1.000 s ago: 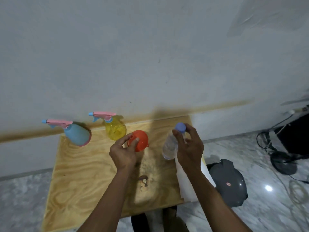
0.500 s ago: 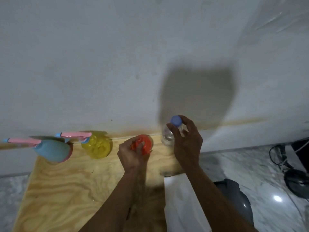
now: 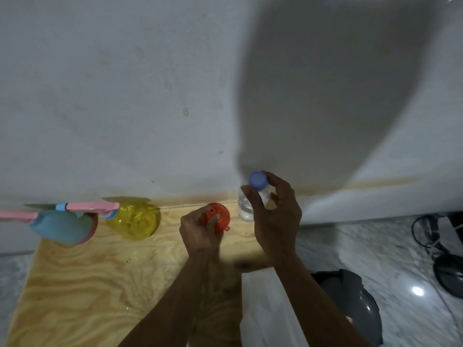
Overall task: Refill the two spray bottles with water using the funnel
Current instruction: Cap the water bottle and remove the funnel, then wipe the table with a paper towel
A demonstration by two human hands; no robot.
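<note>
Already both hands are loaded, sprayers untouched at the back edge.
Blue sprayer (image 3: 62,227) and yellow sprayer (image 3: 134,220) look light and tippy; left hand (image 3: 199,234) grips the stiff funnel (image 3: 219,217); right hand (image 3: 275,216) curls around the likely slippery water bottle (image 3: 250,204); open table (image 3: 82,279) in front.

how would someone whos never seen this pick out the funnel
Start at the plywood table against the white wall and look along its far edge. Between the yellow spray bottle and the clear water bottle, the left hand grips the funnel: the only orange thing there.
</note>
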